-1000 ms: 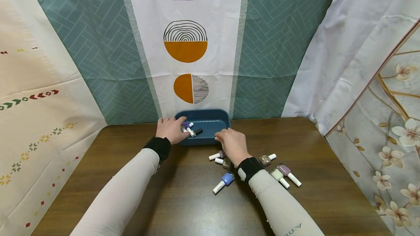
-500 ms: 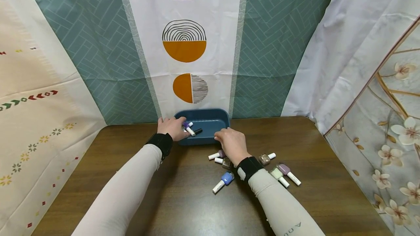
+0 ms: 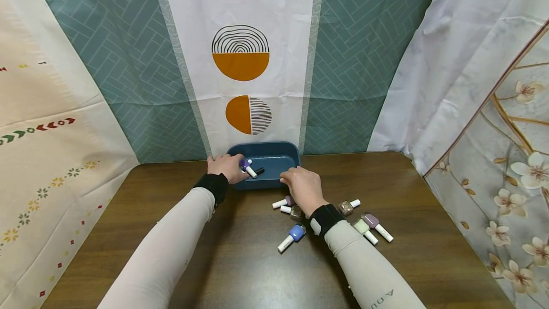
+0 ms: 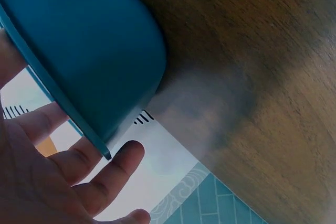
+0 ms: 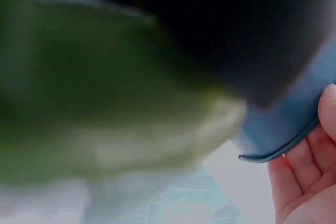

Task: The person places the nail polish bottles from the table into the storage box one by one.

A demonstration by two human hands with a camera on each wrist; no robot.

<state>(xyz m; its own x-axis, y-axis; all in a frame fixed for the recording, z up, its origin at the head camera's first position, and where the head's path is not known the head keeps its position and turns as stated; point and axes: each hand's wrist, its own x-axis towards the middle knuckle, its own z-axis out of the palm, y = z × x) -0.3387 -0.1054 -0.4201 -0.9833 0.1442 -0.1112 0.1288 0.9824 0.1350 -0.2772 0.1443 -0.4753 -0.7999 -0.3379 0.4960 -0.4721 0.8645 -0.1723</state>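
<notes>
The round-cornered tray (image 3: 263,184) is smooth blue; the left hand (image 3: 225,168) spreads its fingers (image 4: 81,162) at the rim, the right hand (image 3: 303,186) pinches it.

Room to pass lies between left sleeve (image 3: 167,242) and blue bottle (image 3: 295,233); the tray (image 3: 279,163) blocks beyond.

Patterned fabric (image 3: 351,61) behind brown table (image 3: 240,261)

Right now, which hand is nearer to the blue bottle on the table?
The right hand, beyond the blue bottle at the right end of the tray; the left hand is farther, at the tray's left end.
</notes>
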